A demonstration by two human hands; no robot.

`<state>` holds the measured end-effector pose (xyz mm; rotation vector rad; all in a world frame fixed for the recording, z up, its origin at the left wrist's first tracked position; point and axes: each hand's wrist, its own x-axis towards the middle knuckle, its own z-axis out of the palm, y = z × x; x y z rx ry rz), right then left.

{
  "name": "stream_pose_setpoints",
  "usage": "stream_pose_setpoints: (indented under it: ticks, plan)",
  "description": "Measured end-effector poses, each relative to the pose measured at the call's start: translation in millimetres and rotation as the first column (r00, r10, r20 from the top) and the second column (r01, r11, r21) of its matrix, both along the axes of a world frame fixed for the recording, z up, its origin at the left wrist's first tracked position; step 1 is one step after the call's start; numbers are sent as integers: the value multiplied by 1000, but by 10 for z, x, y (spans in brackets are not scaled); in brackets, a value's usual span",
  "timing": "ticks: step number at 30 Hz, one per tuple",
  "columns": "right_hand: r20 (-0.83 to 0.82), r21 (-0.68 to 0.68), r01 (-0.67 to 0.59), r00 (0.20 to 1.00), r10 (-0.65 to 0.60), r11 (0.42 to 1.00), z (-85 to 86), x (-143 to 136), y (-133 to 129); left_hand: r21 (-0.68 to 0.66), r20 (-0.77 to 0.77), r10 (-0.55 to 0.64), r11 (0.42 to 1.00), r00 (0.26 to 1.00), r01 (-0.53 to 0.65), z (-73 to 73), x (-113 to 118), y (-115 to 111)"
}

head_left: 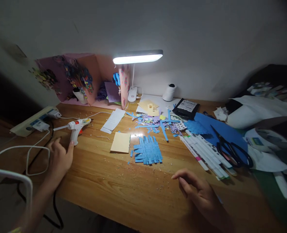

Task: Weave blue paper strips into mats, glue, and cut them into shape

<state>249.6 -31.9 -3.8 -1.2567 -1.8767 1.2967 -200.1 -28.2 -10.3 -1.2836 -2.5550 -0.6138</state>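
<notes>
My left hand [61, 157] is at the left of the table, its fingers apart, with the thumb close to the handle of a white glue gun [75, 131]; whether they touch is unclear. The glue gun has a glue stick at its back and points right. My right hand [197, 189] hovers over the front right of the table, fingers loosely bent and apart, holding nothing. Between the hands lies a woven mat of blue paper strips [148, 150] with uneven ends. A cream paper square [120, 142] lies just left of the mat.
Paper scraps [153, 123] are heaped behind the mat. Markers [209, 155], black scissors [231, 150] and blue paper [221, 129] lie right. A lit lamp [138, 59] stands at the back. A power strip [34, 121] and cables are left. White folded paper [113, 120] lies behind the square.
</notes>
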Motion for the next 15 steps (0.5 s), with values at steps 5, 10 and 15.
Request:
stream_pose_setpoints:
  ticks: [5,10,15]
  plan:
    - [1,-1,1,1000,-1,1000,23,-18,7,274,-151,20,962,988,23,186,374,-492]
    - [-18,-28,1,1000,-2,1000,15,-25,-3,397,-136,-142,899,980,186,281,836,-673]
    - [-42,-12,19,999,-19,1000,20,-54,16,249,39,-681,716,732,652,322,1378,-114]
